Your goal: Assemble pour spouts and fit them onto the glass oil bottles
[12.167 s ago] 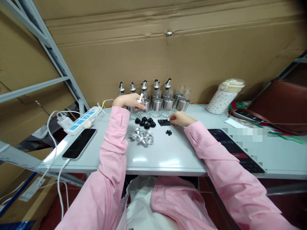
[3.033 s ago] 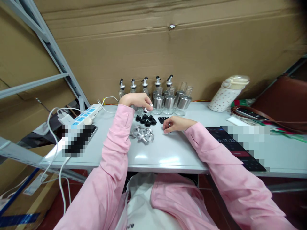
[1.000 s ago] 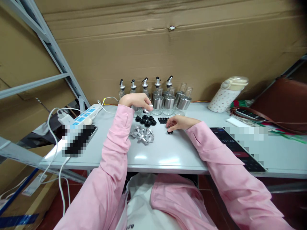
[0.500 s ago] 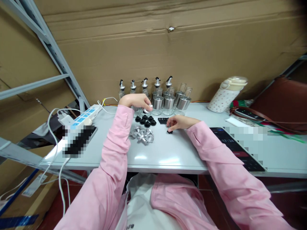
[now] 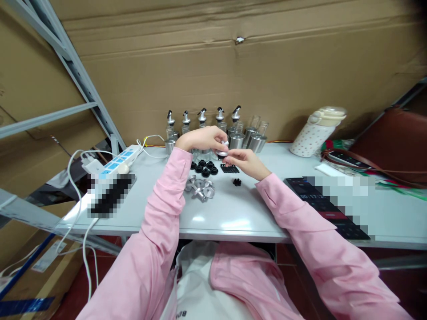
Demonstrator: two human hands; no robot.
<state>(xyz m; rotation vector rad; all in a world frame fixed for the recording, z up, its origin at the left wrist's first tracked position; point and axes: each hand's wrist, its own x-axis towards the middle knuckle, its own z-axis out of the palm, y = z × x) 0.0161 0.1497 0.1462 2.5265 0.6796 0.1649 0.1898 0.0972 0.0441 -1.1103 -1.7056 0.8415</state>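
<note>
My left hand (image 5: 204,137) is closed on a silver pourer spout (image 5: 222,154) with a dark part at its underside, held above the table. My right hand (image 5: 246,162) meets it from the right, its fingertips pinched at the spout's lower edge. Whatever small piece those fingertips may hold is hidden. Below the hands lie several black ribbed stoppers (image 5: 206,171) and a heap of loose silver spout parts (image 5: 201,190). A row of small black levers (image 5: 230,169) is near my right hand, with a small cluster of black pieces (image 5: 237,182) in front of it.
Glass bottles with steel sleeves (image 5: 236,141) line the back, several topped with pourers (image 5: 202,115). A power strip (image 5: 118,163) and a phone (image 5: 111,195) are at left. On the right are a tablet (image 5: 328,213), a dotted flask (image 5: 312,135) and a brown bag (image 5: 393,142).
My right hand has lifted from the small black pieces and moved up to the spout. My left hand has carried the spout rightward, so both hands now meet.
</note>
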